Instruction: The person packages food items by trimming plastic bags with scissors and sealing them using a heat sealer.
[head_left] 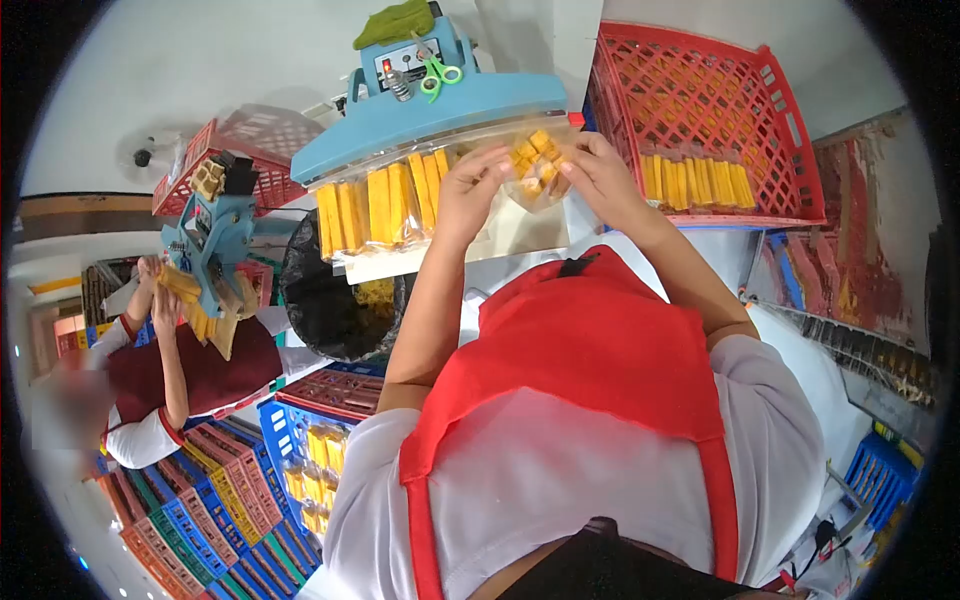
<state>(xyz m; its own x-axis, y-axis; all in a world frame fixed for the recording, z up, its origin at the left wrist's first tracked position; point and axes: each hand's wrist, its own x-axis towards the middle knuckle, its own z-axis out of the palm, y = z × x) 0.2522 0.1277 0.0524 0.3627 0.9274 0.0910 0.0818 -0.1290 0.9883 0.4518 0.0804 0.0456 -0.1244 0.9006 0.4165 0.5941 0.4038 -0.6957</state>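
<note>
Between my hands is a clear plastic bag (536, 165) of yellow sticks, their ends facing me. My left hand (474, 188) pinches the bag's left side, and my right hand (603, 178) grips its right side. The bag's top is at the right part of a blue heat sealer (430, 112); whether it lies between the jaws I cannot tell. To the left of my left hand, several filled bags of yellow sticks (385, 205) hang in a row along the sealer, over a pale shelf (400, 263).
A red crate (700, 115) at right holds bagged sticks (697, 183). Green-handled scissors (440, 76) and a green cloth (396, 22) rest on the sealer. A black-lined bin (318, 290) stands at left. Another person (190, 370) works at a second sealer (215, 240) near stacked crates (215, 490).
</note>
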